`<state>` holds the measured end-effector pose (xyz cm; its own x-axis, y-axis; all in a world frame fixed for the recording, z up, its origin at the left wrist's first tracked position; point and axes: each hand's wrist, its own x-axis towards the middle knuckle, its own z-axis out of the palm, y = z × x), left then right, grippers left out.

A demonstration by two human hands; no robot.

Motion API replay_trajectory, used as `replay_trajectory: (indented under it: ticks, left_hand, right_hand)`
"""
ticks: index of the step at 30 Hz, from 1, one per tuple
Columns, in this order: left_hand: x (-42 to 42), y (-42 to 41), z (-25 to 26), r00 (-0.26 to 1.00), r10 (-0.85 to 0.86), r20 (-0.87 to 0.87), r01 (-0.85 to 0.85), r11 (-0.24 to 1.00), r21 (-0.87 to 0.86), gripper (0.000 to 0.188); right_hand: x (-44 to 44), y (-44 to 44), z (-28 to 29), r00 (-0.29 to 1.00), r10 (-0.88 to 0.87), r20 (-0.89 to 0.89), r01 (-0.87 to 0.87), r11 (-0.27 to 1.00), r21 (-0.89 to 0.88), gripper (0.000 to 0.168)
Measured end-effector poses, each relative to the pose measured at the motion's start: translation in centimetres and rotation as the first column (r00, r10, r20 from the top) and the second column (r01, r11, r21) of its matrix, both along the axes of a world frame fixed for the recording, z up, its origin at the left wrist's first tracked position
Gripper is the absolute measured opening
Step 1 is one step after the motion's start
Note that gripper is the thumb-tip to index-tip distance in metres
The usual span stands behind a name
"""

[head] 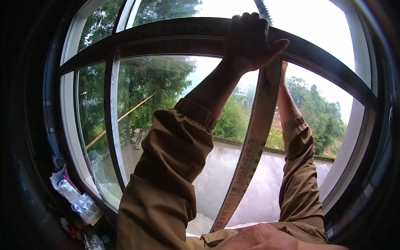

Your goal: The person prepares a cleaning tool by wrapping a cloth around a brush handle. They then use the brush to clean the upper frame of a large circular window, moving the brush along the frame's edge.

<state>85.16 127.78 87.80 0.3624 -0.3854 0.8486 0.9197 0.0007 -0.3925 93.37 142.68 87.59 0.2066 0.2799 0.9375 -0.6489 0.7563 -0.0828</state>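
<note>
My left hand (248, 42) reaches up and grips the dark crossbar (172, 29) of a window frame, fingers over its top and thumb sticking out to the right. Just below it stands an upright metal window mullion (254, 140) with film bearing printed writing, its top at the crossbar. My right arm reaches up on the right side of this upright; only a sliver of my right hand (284, 65) shows beside it, under the crossbar, with the fingers hidden. Both arms wear brown sleeves. A patch of bare skin fills the bottom edge; whose it is, I cannot tell.
A second upright (113, 125) divides the window on the left. Plastic-wrapped items (84, 207) lie at the lower left. Beyond the window are a wet concrete surface (215, 168), concrete blocks (138, 137), a slanting pole (125, 115) and trees (156, 75).
</note>
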Motion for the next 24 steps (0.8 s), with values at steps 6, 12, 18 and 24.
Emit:
replay_trajectory:
  ticks: [6, 12, 18, 24]
  left_hand:
    - [-0.3, -0.1, -0.2, 1.000, 0.024, -0.005, -0.024, 1.000, 0.003, 0.054]
    - [-0.1, -0.4, 0.1, 1.000, -0.006, -0.010, 0.006, 1.000, -0.008, 0.058]
    - [-0.1, -0.2, -0.1, 1.000, 0.006, 0.009, -0.006, 1.000, 0.020, 0.056]
    - [-0.3, 0.0, -0.1, 0.999, 0.033, -0.003, -0.033, 0.999, 0.019, 0.053]
  right_hand:
    - [-1.0, -0.2, -0.9, 0.999, 0.039, 0.008, -0.039, 0.999, -0.024, 0.009]
    - [-1.0, -0.4, -0.6, 0.999, 0.034, 0.000, -0.034, 0.999, -0.019, 0.009]
    - [-0.8, -0.4, -0.5, 1.000, 0.026, 0.001, -0.026, 0.999, -0.024, 0.009]
    - [0.5, 0.1, -1.9, 0.999, 0.033, 0.022, -0.032, 0.999, -0.027, 0.010]
